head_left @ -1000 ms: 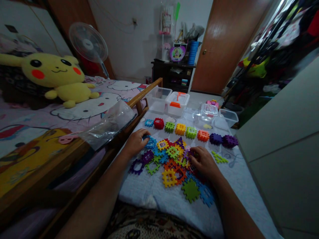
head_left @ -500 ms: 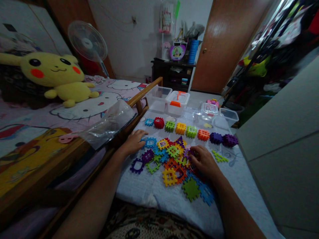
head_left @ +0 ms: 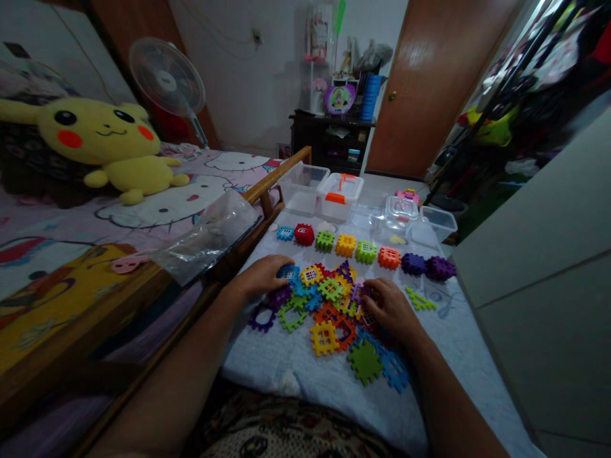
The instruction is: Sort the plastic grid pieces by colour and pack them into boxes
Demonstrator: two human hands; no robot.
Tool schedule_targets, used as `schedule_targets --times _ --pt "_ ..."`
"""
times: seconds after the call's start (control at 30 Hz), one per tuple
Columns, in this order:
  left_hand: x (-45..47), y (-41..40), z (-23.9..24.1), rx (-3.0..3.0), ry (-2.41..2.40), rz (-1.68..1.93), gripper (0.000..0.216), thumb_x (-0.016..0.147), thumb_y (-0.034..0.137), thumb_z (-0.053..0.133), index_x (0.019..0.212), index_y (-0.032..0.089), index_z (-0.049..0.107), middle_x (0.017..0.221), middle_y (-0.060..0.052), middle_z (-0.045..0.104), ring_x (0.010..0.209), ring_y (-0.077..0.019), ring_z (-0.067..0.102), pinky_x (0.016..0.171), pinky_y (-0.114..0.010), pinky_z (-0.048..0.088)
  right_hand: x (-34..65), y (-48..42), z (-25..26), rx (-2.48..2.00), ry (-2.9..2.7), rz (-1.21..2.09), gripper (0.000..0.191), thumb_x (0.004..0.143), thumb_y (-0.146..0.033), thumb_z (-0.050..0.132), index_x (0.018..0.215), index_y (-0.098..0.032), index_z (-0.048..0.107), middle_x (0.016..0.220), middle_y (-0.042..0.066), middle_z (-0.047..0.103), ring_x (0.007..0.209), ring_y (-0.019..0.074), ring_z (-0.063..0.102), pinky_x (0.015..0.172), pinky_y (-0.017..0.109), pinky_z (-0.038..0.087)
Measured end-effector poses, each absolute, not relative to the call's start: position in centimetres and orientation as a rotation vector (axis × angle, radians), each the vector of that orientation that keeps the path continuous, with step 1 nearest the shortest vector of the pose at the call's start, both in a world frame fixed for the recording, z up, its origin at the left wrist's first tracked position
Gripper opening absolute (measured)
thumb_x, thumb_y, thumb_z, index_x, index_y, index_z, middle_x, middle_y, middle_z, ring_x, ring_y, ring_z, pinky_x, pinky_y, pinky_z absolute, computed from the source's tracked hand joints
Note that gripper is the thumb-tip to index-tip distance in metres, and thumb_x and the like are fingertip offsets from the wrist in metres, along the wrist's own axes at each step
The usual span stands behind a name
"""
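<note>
A loose heap of colourful notched plastic building tiles lies on the cloth-covered table point(head_left: 305, 369) in front of me. My left hand point(head_left: 263, 277) is at the heap's left edge, thumb and fingers closed around a blue window tile point(head_left: 289, 273). Just below that hand are a purple frame tile point(head_left: 262, 318) and a green frame tile point(head_left: 292, 316). On the heap's right side rests my right hand point(head_left: 390, 306), its fingers curled over tiles; what they grip is hidden. Near it are a yellow window tile point(head_left: 324, 338) and a solid green tile point(head_left: 365, 362).
Behind the heap runs a row of colour-sorted tile stacks, among them a red stack point(head_left: 304, 235) and a purple stack point(head_left: 440, 268). Farther back stand clear plastic boxes, one with an orange-handled lid point(head_left: 340, 196). A wooden bed rail point(head_left: 229, 245) borders the table's left side.
My left hand has moved right from beside the blue window tile and closed around it, now partly covering the purple tile below. My right hand has barely moved.
</note>
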State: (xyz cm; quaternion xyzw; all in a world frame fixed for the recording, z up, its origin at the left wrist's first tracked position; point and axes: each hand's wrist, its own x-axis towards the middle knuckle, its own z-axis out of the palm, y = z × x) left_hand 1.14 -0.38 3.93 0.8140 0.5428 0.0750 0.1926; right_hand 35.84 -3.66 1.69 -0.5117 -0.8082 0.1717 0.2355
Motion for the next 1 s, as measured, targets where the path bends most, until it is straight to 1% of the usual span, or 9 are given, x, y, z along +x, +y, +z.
schedule_targets --times 0.13,0.23,0.37,0.47,0.6,0.73,0.83,0.93,1.0 --pt "1.1 -0.4 3.7 2.322 1.550 0.246 0.055 0.072 0.032 0.070 0.124 0.016 0.060 0.127 -0.014 0.063 0.120 -0.0286 0.056 0.106 -0.039 0.039 35.8 -3.7 1.8 -1.415 -2.218 0.472 0.022 0.086 -0.027 0.051 0.101 -0.018 0.063 0.092 0.008 0.064 0.085 0.0218 0.056 0.080 0.037 0.044" --pt "1.2 -0.5 3.9 2.309 1.564 0.293 0.054 0.067 0.030 0.073 0.119 0.016 0.062 0.119 -0.012 0.065 0.112 -0.0278 0.058 0.101 -0.038 0.043 35.8 -3.7 1.9 -1.428 -2.225 0.482 0.023 0.086 -0.028 0.051 0.103 -0.018 0.063 0.093 0.008 0.064 0.086 0.0222 0.056 0.081 0.037 0.045" --pt "1.3 -0.2 4.9 2.182 1.533 0.346 0.028 0.071 0.027 0.066 0.098 0.018 0.066 0.095 -0.004 0.067 0.088 -0.0214 0.063 0.081 -0.031 0.049 35.8 -3.7 1.8 -1.421 -2.216 0.481 0.023 0.086 -0.027 0.051 0.103 -0.018 0.063 0.092 0.008 0.064 0.087 0.0222 0.057 0.082 0.037 0.045" --pt "1.2 1.0 5.4 2.181 1.592 0.471 0.015 0.075 0.024 0.059 0.088 0.019 0.064 0.084 -0.002 0.065 0.081 -0.0192 0.062 0.077 -0.029 0.048 35.9 -3.7 1.8 -1.418 -2.222 0.480 0.023 0.085 -0.027 0.052 0.102 -0.018 0.063 0.090 0.007 0.064 0.086 0.0221 0.057 0.081 0.036 0.044" --pt "1.3 3.2 4.5 2.374 1.781 0.578 0.016 0.073 0.013 0.055 0.086 0.018 0.063 0.093 -0.007 0.065 0.092 -0.0229 0.060 0.086 -0.034 0.047 35.8 -3.7 1.8 -1.412 -2.227 0.480 0.022 0.086 -0.028 0.051 0.101 -0.017 0.063 0.090 0.008 0.064 0.086 0.0225 0.057 0.081 0.037 0.044" --pt "1.3 3.8 3.0 2.461 1.791 0.393 0.022 0.072 0.014 0.055 0.091 0.018 0.065 0.101 -0.010 0.064 0.101 -0.0266 0.059 0.094 -0.038 0.046 35.8 -3.8 1.8 -1.402 -2.210 0.499 0.021 0.085 -0.027 0.051 0.101 -0.018 0.063 0.092 0.008 0.063 0.088 0.0225 0.057 0.081 0.036 0.044" --pt "0.8 2.9 2.7 2.385 1.608 0.259 0.035 0.070 0.020 0.058 0.104 0.016 0.065 0.112 -0.010 0.063 0.110 -0.0275 0.057 0.101 -0.039 0.044 35.8 -3.7 1.8 -1.409 -2.208 0.497 0.021 0.085 -0.027 0.052 0.100 -0.018 0.063 0.091 0.008 0.062 0.088 0.0226 0.057 0.081 0.036 0.044" --pt "-0.2 1.6 3.5 2.315 1.515 0.248 0.052 0.069 0.024 0.057 0.120 0.013 0.060 0.126 -0.012 0.059 0.122 -0.0286 0.052 0.109 -0.039 0.038 35.9 -3.7 1.7 -1.413 -2.220 0.491 0.023 0.085 -0.027 0.052 0.102 -0.017 0.063 0.090 0.008 0.063 0.086 0.0226 0.056 0.080 0.036 0.044" --pt "-1.1 0.8 4.0 2.284 1.528 0.244 0.058 0.070 0.025 0.056 0.126 0.013 0.057 0.132 -0.013 0.056 0.126 -0.0289 0.049 0.111 -0.040 0.035 35.9 -3.7 1.7 -1.413 -2.223 0.488 0.024 0.085 -0.027 0.051 0.103 -0.017 0.063 0.090 0.008 0.063 0.085 0.0225 0.057 0.079 0.036 0.045"
